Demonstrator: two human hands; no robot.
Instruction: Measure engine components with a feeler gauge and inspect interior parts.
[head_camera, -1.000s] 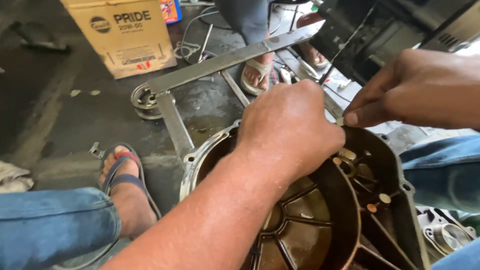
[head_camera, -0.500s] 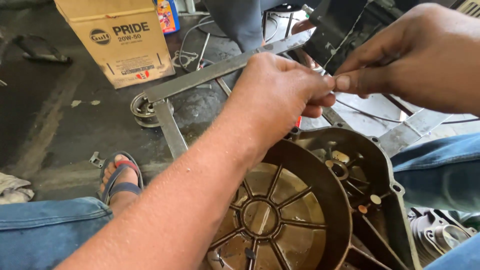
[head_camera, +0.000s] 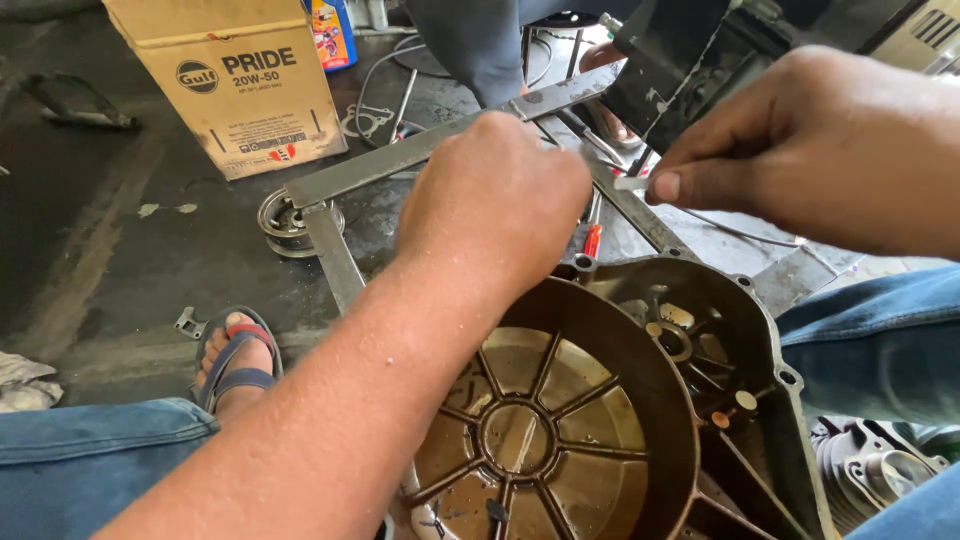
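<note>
Hands at work above a dark engine cover (head_camera: 640, 400), seen from the head camera. Left hand (head_camera: 495, 205) is curled into a loose fist, knuckles toward the camera; its fingertips are hidden behind the hand, so what it grips, if anything, cannot be told. Right hand (head_camera: 800, 150) pinches a small pale strip (head_camera: 632, 183) between thumb and forefinger, the strip's free end pointing across the gap toward the left hand, apparently so that both hands can meet on the same small part. Directly below both hands, propped between the person's blue-jeaned knees (head_camera: 100, 450), the engine cover lies with its ribbed, oily inside turned upward, which keeps its interior open to reach. Just beyond the left hand's knuckles a red-handled screwdriver (head_camera: 592, 240) lies on the floor, close enough to take up. Farther out, a frame of flat metal bars (head_camera: 400, 155) rests on the stained concrete floor (head_camera: 130, 260), with a round bearing-like part (head_camera: 285, 222) beside its corner. Beyond that stands a cardboard box (head_camera: 235, 80). Near the left forearm, the person's sandalled foot (head_camera: 232, 360) rests flat on the floor.
</note>
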